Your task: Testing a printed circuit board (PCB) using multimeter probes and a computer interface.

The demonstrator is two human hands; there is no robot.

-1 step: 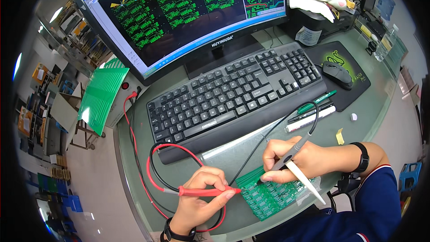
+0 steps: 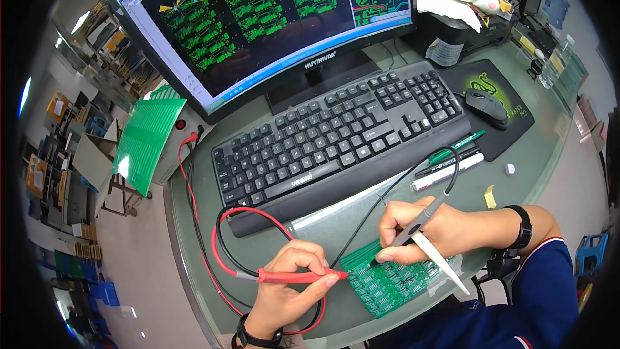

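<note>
Left hand [image 2: 287, 284] pinches red probe [image 2: 297, 276], tip on left edge of green board [image 2: 391, 281]. Right hand [image 2: 429, 229] closed round grey probe [image 2: 420, 220] plus a white stick [image 2: 442, 262], tip on board's upper left. Board lies flat at near bench [image 2: 549, 155] edge, in front of keyboard [image 2: 336, 136]. Best keep wrists planted, tips steep, light pressure so they don't skid across pads. Red lead [image 2: 223, 232] loops left; free room right of board, pens [image 2: 452, 158] beyond.
</note>
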